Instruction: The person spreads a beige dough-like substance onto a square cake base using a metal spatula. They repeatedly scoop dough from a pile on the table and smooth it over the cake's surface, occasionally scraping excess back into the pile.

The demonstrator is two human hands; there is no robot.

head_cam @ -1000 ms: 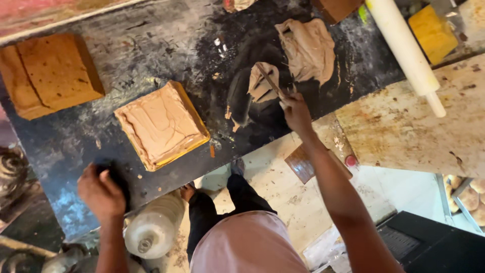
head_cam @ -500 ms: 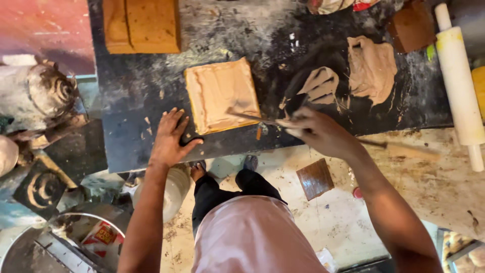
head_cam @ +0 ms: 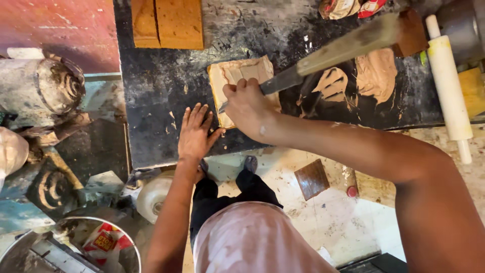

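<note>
Spreading Paste Close to a Bracing Hand

Pressing flat, the left hand (head_cam: 196, 132) rests with fingers apart on the dark surface (head_cam: 156, 91); the right hand (head_cam: 246, 103), fingers clamped on the knife (head_cam: 283, 81), works the coated square slab (head_cam: 242, 83) just beyond; a slip could nick the nearby left hand.

Small bakery-type workshop: worn black table (head_cam: 166, 96) with sponge slabs (head_cam: 166, 23), brown cream smears (head_cam: 376, 73), rolling pin (head_cam: 448, 86), stained floor (head_cam: 333, 222).

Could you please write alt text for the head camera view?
A person's right hand holds a long flat knife over a frosted square cake on a dark worktable, while the left hand rests flat beside it. A white rolling pin lies at right.
</note>
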